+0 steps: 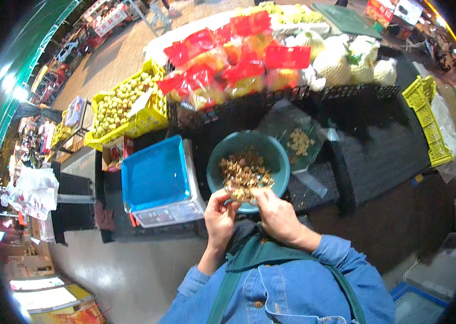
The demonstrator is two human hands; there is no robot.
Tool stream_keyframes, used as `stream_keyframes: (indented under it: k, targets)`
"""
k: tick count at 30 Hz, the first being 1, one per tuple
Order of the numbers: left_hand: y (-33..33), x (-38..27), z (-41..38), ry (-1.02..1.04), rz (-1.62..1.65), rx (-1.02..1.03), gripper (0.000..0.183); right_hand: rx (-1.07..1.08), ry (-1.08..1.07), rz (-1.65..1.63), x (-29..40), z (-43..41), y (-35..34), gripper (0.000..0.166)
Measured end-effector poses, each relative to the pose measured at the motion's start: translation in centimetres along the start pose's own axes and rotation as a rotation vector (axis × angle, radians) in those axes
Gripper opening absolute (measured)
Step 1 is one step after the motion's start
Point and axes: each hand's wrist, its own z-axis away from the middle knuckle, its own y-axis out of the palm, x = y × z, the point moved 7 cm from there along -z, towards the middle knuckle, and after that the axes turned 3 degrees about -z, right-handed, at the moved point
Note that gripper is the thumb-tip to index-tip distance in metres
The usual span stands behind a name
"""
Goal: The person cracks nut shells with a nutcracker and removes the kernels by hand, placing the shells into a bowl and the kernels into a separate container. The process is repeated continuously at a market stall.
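A blue-green plastic bowl (282, 162) sits before me with a heap of brown shells and nut pieces (248, 170), which look like walnuts. My left hand (219, 216) is over the bowl's near left rim, thumb and fingertips drawn together. My right hand (280, 216) is at the near right rim, its fingers bent inward toward the left. Brownish pieces lie between the fingertips; whether either hand grips one is unclear. Right of the bowl, pale nut kernels (300, 141) rest in a small pile on a clear plastic sheet or tray (278, 117).
Left of the bowl is a blue tray (157, 172) on a pale box. Beyond are a yellow crate (147, 117) of small round fruit, red-topped bags of fruit (244, 77) and net-wrapped fruit (333, 67). A yellow crate (428, 121) stands at far right.
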Motion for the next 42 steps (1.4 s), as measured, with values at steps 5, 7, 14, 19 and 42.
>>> stream_keyframes:
  k: [5, 7, 14, 19, 42]
  targets:
    - [-0.4, -0.8, 0.2, -0.069, 0.111, -0.090, 0.021, -0.050, -0.057, -0.023, 1.1, -0.2, 0.0, 0.059]
    - [-0.5, -0.9, 0.2, -0.048, 0.126, -0.100, 0.021, -0.038, -0.057, -0.010, 1.4, -0.4, 0.0, 0.061]
    - [-0.9, -0.8, -0.2, 0.004, 0.118, -0.076, 0.024, 0.007, -0.063, -0.189, 1.2, -0.8, 0.6, 0.074]
    - [-0.6, -1.6, -0.9, 0.014, 0.156, -0.080, 0.025, 0.053, -0.095, -0.438, 1.4, -1.5, 0.9, 0.081]
    - [-0.1, -0.2, 0.2, -0.124, 0.133, 0.005, 0.026, 0.056, -0.076, -0.150, 1.9, -1.4, 0.7, 0.074]
